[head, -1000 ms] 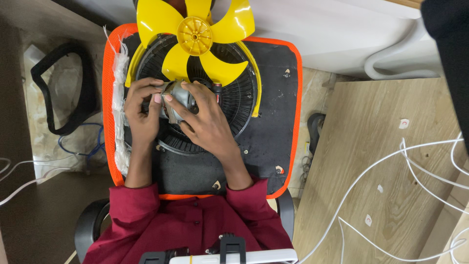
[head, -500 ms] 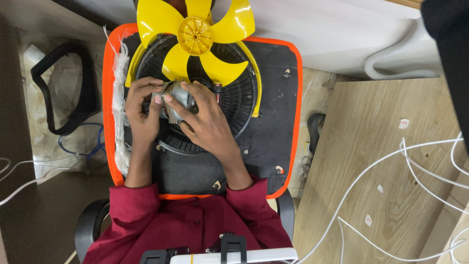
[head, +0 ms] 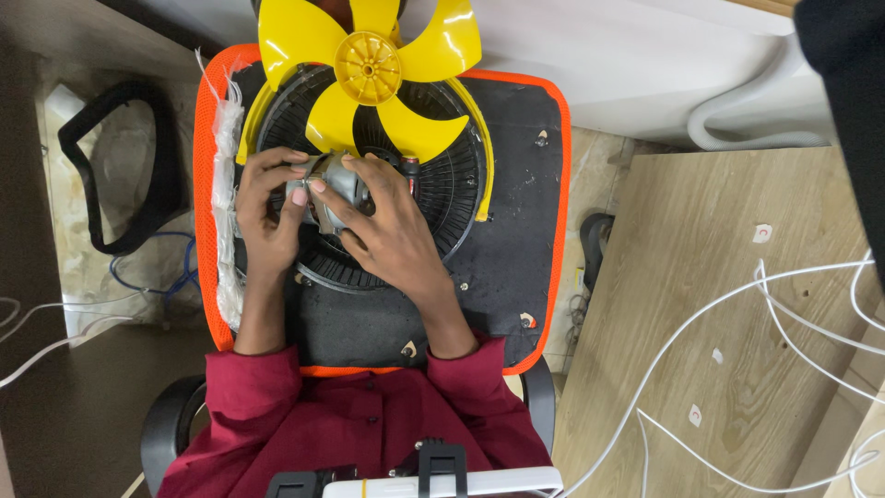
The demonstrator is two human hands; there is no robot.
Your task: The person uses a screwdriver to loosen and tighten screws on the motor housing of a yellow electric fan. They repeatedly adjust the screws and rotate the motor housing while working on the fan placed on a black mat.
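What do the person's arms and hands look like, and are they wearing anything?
Both hands are bare, with no gloves, rings or watch showing. The left hand and the right hand have short nails. The forearms are bare too. Dark red sleeves are pushed up near the elbows, part of a buttoned dark red shirt.

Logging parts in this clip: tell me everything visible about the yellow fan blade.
The yellow fan blade looks like glossy moulded plastic: five broad curved vanes around a ribbed round hub with a small centre hole. It lies flat, off its shaft, at the far edge of the black wire grille, partly overlapping it. Neither the left hand nor the right hand touches it.
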